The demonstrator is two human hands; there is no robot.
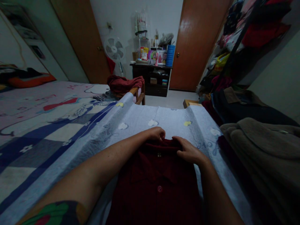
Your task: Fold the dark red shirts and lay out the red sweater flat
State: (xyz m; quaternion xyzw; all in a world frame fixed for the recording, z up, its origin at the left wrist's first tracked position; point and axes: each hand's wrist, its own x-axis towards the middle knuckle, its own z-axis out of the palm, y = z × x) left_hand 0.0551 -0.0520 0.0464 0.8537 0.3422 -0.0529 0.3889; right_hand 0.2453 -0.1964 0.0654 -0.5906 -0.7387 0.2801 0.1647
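Observation:
A dark red buttoned shirt (150, 193) lies in front of me, its collar end pointing away and one button showing on its front. At the left of the collar is my left hand (157, 133), its fingers curled closed on the cloth. On the right side of the collar, my right hand (187, 148) has thumb and fingers bent around the fabric edge, closed on it. Under the shirt spreads a light blue sheet (140, 115) with white and yellow hearts.
Folded clothes (260, 140) are piled along the right. A patterned bed (58, 115) extends left, with a red cloth (125, 84) over its wooden end. Beyond are a standing fan (114, 50), a dark cabinet (150, 78) and a brown door (187, 50). Clothes hang at upper right.

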